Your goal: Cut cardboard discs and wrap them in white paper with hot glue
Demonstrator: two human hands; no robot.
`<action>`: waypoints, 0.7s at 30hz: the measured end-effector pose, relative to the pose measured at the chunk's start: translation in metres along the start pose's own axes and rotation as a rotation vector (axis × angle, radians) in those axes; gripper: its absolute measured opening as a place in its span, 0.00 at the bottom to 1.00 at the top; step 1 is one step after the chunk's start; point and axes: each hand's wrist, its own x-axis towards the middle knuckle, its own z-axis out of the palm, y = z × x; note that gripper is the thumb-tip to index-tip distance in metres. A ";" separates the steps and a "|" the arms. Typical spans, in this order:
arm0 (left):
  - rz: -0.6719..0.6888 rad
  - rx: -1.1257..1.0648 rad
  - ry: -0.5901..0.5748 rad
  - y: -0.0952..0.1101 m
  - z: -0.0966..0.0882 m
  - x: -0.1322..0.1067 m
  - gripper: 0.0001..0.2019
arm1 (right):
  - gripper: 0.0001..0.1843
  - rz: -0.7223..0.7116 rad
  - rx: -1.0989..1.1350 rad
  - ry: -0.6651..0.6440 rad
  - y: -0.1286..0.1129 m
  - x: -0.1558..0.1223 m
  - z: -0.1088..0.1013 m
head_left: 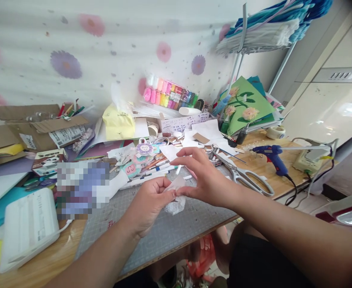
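Observation:
My left hand (150, 202) and my right hand (201, 176) meet above a grey cutting mat (164, 232) on the desk. Between them they pinch a small crumpled piece of white, half-clear material (176, 198), which may be tape or thin paper. The left fingers curl around its left side. Thumb and forefinger of the right hand nip its top edge, while the other right fingers spread out. Just behind the hands lie white pens (155, 170) and small round paper cut-outs (144, 149).
Large scissors (245, 176) and a blue glue gun (273, 158) lie to the right on the wooden desk. A white device (27, 228) sits at the left front, cardboard boxes (35, 128) behind it. Coloured clay tubs (168, 96) and green craft card (248, 106) stand at the back.

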 end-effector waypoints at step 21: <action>0.068 0.151 -0.085 -0.006 0.001 -0.002 0.08 | 0.15 0.622 0.995 -0.027 0.003 -0.004 -0.002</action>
